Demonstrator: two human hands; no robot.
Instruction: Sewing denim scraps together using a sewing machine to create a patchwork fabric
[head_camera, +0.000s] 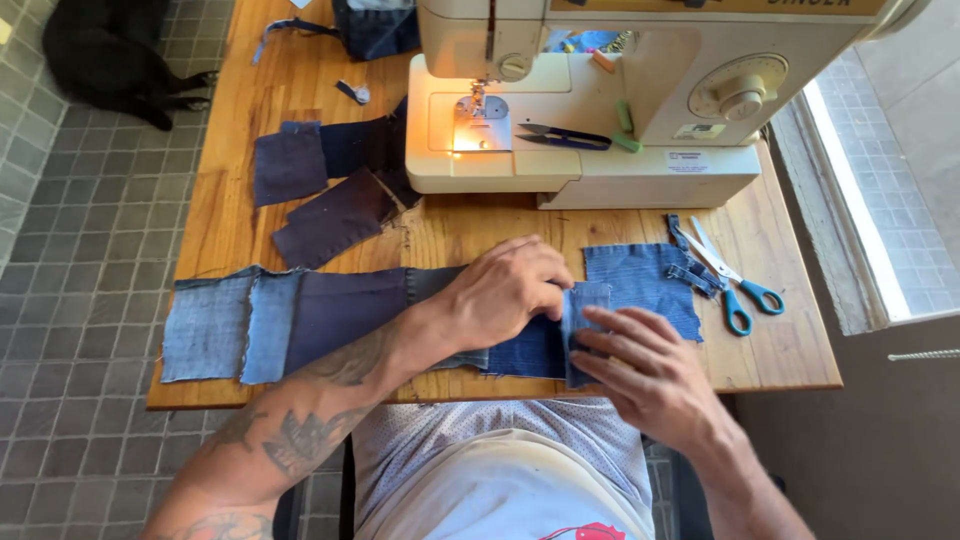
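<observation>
A long strip of joined denim patches (300, 320) lies along the near edge of the wooden table (480, 225). My left hand (505, 290) rests on the strip's right end, fingers curled over a folded light denim flap (582, 320). My right hand (650, 370) presses its fingertips on the same flap from the near side. A loose blue denim square (645, 285) lies just right of the flap.
A cream sewing machine (600, 100) with its lamp lit stands at the back, small black snips (560, 137) on its bed. Blue-handled scissors (735, 285) lie at the right. Dark denim pieces (320, 190) sit at the left. A black animal (110, 55) lies on the tiled floor.
</observation>
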